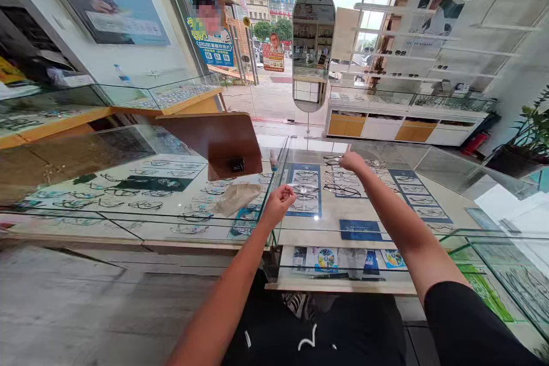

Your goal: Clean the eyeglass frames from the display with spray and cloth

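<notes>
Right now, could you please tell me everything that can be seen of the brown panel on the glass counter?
The brown panel has a broad upper part, a narrower lower part at its right, and a smooth face resembling wood or leather. A small black rectangle sits low on it. It appears to lean on the glass counter; its support is unclear. A tan cloth lies just nearer; a small bottle stands to its right. No hand touches it.

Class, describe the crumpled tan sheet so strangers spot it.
Find the glass counter before the person. Left of their left hand, in front of the brown panel, lies the crumpled tan sheet. Unlike the eyeglasses nearby, it is one plain, wrinkled piece.
</notes>
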A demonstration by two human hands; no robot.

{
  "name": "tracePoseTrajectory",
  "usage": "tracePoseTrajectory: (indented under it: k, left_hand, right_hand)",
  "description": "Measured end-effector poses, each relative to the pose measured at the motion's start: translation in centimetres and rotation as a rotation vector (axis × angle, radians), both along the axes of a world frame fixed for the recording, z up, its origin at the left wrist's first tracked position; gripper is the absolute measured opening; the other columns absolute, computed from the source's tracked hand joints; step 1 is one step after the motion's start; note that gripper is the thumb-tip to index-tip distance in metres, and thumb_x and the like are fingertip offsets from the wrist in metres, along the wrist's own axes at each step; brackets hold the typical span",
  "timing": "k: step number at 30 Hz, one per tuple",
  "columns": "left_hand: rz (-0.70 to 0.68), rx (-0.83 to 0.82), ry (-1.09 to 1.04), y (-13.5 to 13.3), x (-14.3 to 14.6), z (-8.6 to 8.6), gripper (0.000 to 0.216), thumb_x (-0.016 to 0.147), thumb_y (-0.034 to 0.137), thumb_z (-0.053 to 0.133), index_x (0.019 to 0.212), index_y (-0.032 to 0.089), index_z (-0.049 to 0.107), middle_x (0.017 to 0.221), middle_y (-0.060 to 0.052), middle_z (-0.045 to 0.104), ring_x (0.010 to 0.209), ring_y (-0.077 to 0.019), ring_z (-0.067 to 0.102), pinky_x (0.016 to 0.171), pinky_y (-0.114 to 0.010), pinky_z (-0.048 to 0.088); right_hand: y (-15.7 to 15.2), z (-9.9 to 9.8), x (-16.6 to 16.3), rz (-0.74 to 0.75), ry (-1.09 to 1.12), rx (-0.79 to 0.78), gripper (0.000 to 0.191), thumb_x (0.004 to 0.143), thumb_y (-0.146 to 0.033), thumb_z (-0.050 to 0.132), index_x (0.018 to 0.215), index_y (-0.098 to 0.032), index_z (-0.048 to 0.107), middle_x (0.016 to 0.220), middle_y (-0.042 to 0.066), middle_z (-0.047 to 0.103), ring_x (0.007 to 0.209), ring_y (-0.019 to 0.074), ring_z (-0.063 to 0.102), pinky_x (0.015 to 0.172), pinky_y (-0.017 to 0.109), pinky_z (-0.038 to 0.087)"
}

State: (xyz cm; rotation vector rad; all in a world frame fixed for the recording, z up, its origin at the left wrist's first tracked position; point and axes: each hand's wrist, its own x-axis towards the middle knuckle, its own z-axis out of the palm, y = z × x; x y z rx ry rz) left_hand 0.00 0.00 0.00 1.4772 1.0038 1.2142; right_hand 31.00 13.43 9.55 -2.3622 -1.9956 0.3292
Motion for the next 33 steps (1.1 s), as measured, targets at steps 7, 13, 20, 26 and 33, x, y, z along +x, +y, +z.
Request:
tracePoseTrajectory:
  k: [7,13,20,26,33]
  left_hand:
    - [-0.020,-0.022,-0.024,-0.2,0.1,-0.1,0.039,0.085,0.051,0.082,0.089,0.023,0.056,0.061,0.010,0.030,0.054,-0.0094,0.024,0.056,-0.025,0.019]
    - [-0.029,-0.044,-0.098,0.2,0.0,-0.7,0.048,0.087,0.061,0.079,0.090,0.026,0.047,0.064,0.010,0.031,0.053,-0.0090,0.021,0.052,-0.025,0.017]
    - [-0.048,-0.055,-0.152,-0.4,0.4,-0.1,0.048,0.081,0.058,0.087,0.090,0.024,0.053,0.064,0.010,0.033,0.055,-0.0081,0.023,0.053,-0.024,0.017]
    - [-0.048,-0.073,-0.198,-0.1,2.8,1.5,0.044,0.075,0.048,0.093,0.084,0.023,0.058,0.059,0.010,0.034,0.054,-0.0074,0.023,0.054,-0.024,0.017]
    - [-0.113,-0.152,-0.332,2.1,6.9,3.8,0.039,0.068,0.031,0.092,0.079,0.022,0.056,0.058,0.011,0.033,0.053,-0.0060,0.023,0.052,-0.024,0.017]
  right_hand:
    - [-2.8,2.5,0.3,0.043,-0.002,0.122,0.028,0.109,-0.035,0.062,0.122,-0.015,0.078,0.127,0.016,0.079,0.114,0.0291,0.075,0.098,0.042,0.059]
    - [-8.5,4.2,-0.5,0.171,0.036,0.329,0.041,0.107,-0.028,0.048,0.127,-0.020,0.083,0.120,0.014,0.085,0.111,0.0329,0.075,0.090,0.039,0.049]
    - [-15.1,1.1,-1.1,0.392,0.200,0.666,0.042,0.109,-0.033,0.051,0.140,-0.020,0.076,0.121,0.013,0.086,0.114,0.0338,0.072,0.100,0.047,0.048]
    - [-17.1,-2.8,-0.6,0.523,0.265,0.856,0.042,0.107,-0.029,0.054,0.143,-0.018,0.074,0.113,0.015,0.085,0.118,0.0362,0.071,0.098,0.052,0.048]
    - [-17.3,-5.7,-0.1,0.526,0.401,0.955,0.044,0.104,-0.027,0.056,0.145,-0.023,0.072,0.121,0.015,0.083,0.122,0.0364,0.070,0.099,0.054,0.054]
